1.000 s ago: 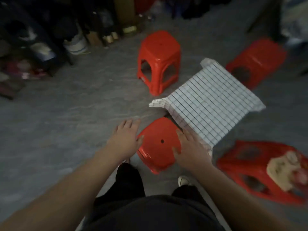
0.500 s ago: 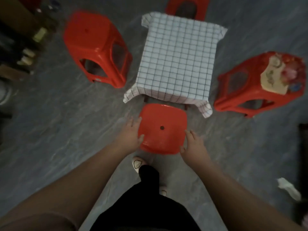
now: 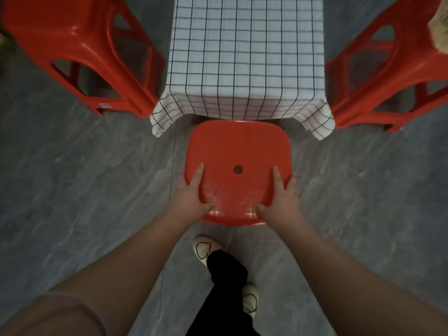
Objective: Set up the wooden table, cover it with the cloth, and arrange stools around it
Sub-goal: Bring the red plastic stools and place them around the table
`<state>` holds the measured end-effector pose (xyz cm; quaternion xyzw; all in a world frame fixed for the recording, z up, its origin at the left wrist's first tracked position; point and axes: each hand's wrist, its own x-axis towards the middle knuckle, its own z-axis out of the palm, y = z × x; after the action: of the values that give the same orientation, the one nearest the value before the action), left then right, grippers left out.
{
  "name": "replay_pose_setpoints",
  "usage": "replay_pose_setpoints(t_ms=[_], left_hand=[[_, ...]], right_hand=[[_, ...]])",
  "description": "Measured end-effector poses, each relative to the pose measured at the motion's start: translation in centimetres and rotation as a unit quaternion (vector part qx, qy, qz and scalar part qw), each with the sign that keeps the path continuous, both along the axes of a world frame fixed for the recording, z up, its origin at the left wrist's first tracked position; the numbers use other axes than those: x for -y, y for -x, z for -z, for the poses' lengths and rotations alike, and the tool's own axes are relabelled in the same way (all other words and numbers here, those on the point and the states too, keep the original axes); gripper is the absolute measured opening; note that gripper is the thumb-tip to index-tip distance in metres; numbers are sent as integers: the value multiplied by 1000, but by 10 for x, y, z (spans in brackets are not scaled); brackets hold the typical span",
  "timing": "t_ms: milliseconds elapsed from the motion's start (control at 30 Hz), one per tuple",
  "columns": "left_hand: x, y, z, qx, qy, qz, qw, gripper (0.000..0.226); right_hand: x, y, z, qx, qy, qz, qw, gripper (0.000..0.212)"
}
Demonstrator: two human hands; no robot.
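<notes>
near stool against cloth edge | left hand, right hand fingers spread, gripping seat's near corners

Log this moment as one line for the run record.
step: placing near stool | left hand, right hand: gripping seat edges | table: checked cloth on | side stools: left, right

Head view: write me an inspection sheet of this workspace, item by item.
Surface: grey floor, bare around the table.
Job's things: checked cloth covers the table; near stool at its front edge; left stool and right stool flank it.
Clutter: beige object on the right stool, cut off by the frame.
Grips: left hand and right hand clasp the near stool's seat.
Cables: nothing seen.
Surroundings: person's shoes behind the stool.
</notes>
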<state>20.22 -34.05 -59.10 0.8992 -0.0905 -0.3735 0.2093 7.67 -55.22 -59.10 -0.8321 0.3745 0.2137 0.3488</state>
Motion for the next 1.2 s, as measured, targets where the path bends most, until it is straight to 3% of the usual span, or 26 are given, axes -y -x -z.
replay_pose_setpoints(t_ms=[267,700,1200], left_hand=[[-11,28,1,19,2,-8,1000,118],[-82,154,-11,-6,-7,-39,999,116],[-94,170,-10,-11,-2,-12,1000,114]], right_hand=[[-19,24,8,21,22,1,1000,118],[-97,145,-13,-6,1,-3,1000,114],[-108,169,-1,9,-6,19,1000,118]])
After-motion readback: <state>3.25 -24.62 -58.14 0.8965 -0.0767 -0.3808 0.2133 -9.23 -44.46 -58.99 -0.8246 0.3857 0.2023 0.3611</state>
